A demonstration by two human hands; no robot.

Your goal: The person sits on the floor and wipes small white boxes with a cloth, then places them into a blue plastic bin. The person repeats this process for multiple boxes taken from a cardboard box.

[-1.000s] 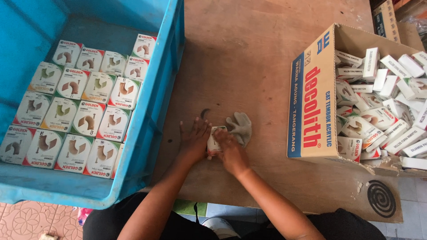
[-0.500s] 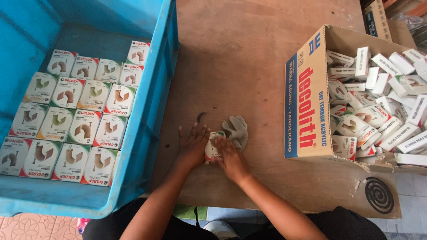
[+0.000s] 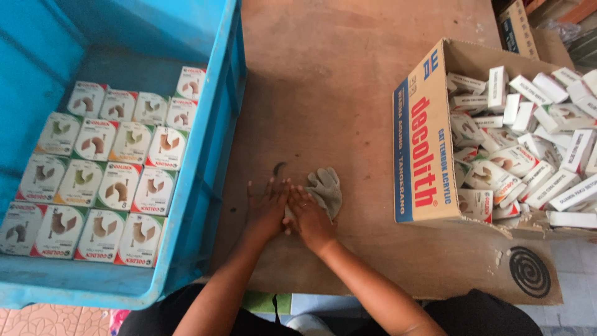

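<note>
Left hand (image 3: pixel 266 208) and right hand (image 3: pixel 310 218) are pressed together, flat on a small box hidden beneath them, beside a limp grey glove (image 3: pixel 326 190) on the worn wooden table (image 3: pixel 348 93). Boxes are packed in rows in the blue crate (image 3: pixel 211 162); more are heaped loosely in the carton (image 3: pixel 423 143).

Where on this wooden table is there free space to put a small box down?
The table is bare between the blue crate and the cardboard box, above the grey glove. It is crowded where both hands, left hand and right hand, press together beside the glove.
</note>
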